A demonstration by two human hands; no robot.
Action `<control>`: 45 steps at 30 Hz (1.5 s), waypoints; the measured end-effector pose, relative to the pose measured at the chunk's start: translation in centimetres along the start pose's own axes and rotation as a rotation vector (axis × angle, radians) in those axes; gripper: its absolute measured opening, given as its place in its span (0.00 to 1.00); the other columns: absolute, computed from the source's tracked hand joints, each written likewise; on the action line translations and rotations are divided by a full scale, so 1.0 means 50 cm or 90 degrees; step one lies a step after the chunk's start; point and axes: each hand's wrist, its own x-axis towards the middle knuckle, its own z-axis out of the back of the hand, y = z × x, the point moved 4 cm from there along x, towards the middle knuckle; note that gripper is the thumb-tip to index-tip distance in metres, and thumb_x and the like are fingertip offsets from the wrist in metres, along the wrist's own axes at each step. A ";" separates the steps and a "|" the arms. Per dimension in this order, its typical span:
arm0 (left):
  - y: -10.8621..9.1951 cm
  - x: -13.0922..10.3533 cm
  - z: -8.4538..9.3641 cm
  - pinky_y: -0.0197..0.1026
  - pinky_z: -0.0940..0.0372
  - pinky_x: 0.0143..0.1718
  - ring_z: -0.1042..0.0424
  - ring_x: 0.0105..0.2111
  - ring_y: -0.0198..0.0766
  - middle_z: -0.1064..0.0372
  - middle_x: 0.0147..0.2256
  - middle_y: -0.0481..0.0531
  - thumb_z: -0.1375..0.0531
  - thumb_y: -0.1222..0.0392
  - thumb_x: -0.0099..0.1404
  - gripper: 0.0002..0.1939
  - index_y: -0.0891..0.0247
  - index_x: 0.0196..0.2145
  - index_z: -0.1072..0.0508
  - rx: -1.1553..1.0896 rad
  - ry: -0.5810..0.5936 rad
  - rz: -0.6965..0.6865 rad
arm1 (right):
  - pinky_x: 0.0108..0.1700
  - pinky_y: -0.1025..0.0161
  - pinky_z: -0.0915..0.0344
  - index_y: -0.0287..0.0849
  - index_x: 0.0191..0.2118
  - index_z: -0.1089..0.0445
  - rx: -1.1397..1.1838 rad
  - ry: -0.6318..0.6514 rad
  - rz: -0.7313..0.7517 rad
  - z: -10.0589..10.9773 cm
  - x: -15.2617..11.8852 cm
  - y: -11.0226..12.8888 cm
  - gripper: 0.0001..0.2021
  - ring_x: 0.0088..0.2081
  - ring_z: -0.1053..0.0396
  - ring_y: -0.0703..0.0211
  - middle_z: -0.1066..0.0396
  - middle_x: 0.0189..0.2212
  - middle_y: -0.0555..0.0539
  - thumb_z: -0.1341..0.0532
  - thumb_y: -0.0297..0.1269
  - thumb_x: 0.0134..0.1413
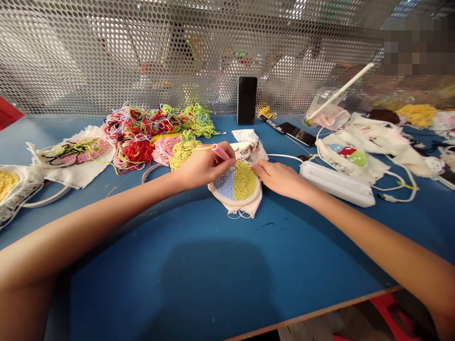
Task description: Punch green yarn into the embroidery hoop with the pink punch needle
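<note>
My left hand (206,166) is closed around a pink punch needle (221,152) with yellow yarn running into its top end. Its lower tip meets the upper part of a round embroidery hoop (237,202); the hand hides part of the rim. White cloth stretched in the hoop carries looped stitching, blue (224,185) on the left and yellow-green (245,182) on the right. My right hand (279,177) grips the hoop's right edge between thumb and fingers. Just left of the hoop lies a bundle of yellow yarn (183,154), partly behind my left hand.
Tangled yarn (138,128) is heaped at the back left. A phone (246,100) stands against the perforated metal screen (199,57); another phone (297,134) lies flat. A white power strip (336,183) with cables sits near my right hand. Stitched cloths (346,156) lie at both sides.
</note>
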 end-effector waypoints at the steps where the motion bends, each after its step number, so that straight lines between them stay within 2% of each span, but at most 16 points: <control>1: 0.000 0.000 0.000 0.33 0.38 0.28 0.30 0.30 0.31 0.28 0.34 0.51 0.47 0.59 0.63 0.10 0.66 0.31 0.29 0.000 -0.002 0.002 | 0.25 0.62 0.50 0.42 0.37 0.36 0.018 -0.028 -0.009 -0.006 -0.004 0.001 0.21 0.30 0.32 0.52 0.28 0.31 0.42 0.61 0.48 0.62; 4: -0.003 -0.003 -0.001 0.34 0.38 0.28 0.30 0.30 0.31 0.28 0.33 0.52 0.46 0.59 0.62 0.10 0.66 0.29 0.28 -0.006 -0.009 -0.017 | 0.25 0.63 0.51 0.43 0.34 0.40 0.093 -0.117 -0.013 -0.018 -0.013 0.005 0.16 0.28 0.33 0.54 0.31 0.26 0.45 0.60 0.44 0.62; 9: -0.006 -0.009 -0.003 0.35 0.37 0.30 0.31 0.30 0.32 0.28 0.31 0.52 0.46 0.62 0.62 0.09 0.67 0.29 0.28 -0.050 -0.020 -0.072 | 0.26 0.63 0.50 0.44 0.29 0.46 0.177 -0.243 0.051 -0.018 -0.024 0.014 0.13 0.24 0.37 0.58 0.38 0.21 0.48 0.59 0.41 0.62; 13: -0.003 -0.008 -0.002 0.34 0.36 0.29 0.31 0.30 0.32 0.28 0.31 0.54 0.46 0.61 0.62 0.11 0.67 0.28 0.27 -0.118 -0.022 -0.052 | 0.26 0.63 0.50 0.44 0.28 0.48 0.212 -0.308 0.097 -0.013 -0.034 0.017 0.12 0.21 0.41 0.61 0.42 0.19 0.51 0.58 0.40 0.62; 17: 0.003 -0.005 -0.011 0.33 0.37 0.26 0.31 0.28 0.31 0.28 0.31 0.54 0.45 0.60 0.62 0.10 0.68 0.31 0.27 -0.179 -0.011 0.000 | 0.25 0.63 0.50 0.45 0.28 0.48 0.229 -0.336 0.127 -0.005 -0.040 0.023 0.11 0.20 0.43 0.62 0.43 0.19 0.52 0.58 0.38 0.61; 24: 0.008 -0.005 -0.036 0.33 0.36 0.31 0.31 0.31 0.31 0.28 0.32 0.53 0.45 0.62 0.62 0.10 0.68 0.28 0.26 -0.208 -0.015 0.020 | 0.26 0.63 0.50 0.44 0.29 0.48 0.277 -0.336 0.133 0.003 -0.044 0.035 0.11 0.21 0.45 0.63 0.44 0.20 0.52 0.57 0.39 0.62; 32: 0.018 -0.015 -0.040 0.33 0.37 0.27 0.33 0.28 0.29 0.29 0.33 0.52 0.46 0.59 0.62 0.10 0.68 0.34 0.28 -0.240 -0.006 0.102 | 0.28 0.65 0.47 0.43 0.27 0.46 0.474 -0.234 0.057 -0.025 -0.033 0.018 0.15 0.25 0.43 0.65 0.45 0.22 0.53 0.55 0.45 0.62; 37: 0.030 -0.022 -0.042 0.32 0.37 0.25 0.34 0.24 0.28 0.29 0.31 0.52 0.46 0.57 0.63 0.10 0.67 0.32 0.31 -0.317 -0.070 0.130 | 0.26 0.65 0.51 0.43 0.23 0.50 0.453 -0.192 0.068 -0.027 -0.031 0.021 0.18 0.23 0.48 0.66 0.50 0.19 0.54 0.53 0.46 0.61; 41: 0.039 -0.030 -0.044 0.31 0.41 0.21 0.37 0.21 0.26 0.32 0.26 0.49 0.45 0.56 0.62 0.10 0.66 0.30 0.33 -0.352 -0.134 0.145 | 0.26 0.65 0.52 0.42 0.22 0.50 0.436 -0.181 0.067 -0.026 -0.031 0.019 0.18 0.23 0.48 0.66 0.50 0.18 0.54 0.54 0.46 0.61; 45: 0.042 -0.036 -0.043 0.32 0.40 0.21 0.37 0.21 0.27 0.32 0.26 0.48 0.46 0.54 0.63 0.10 0.64 0.31 0.35 -0.349 -0.157 0.140 | 0.25 0.66 0.52 0.43 0.22 0.50 0.436 -0.171 0.073 -0.028 -0.029 0.015 0.19 0.23 0.49 0.66 0.51 0.18 0.54 0.54 0.46 0.61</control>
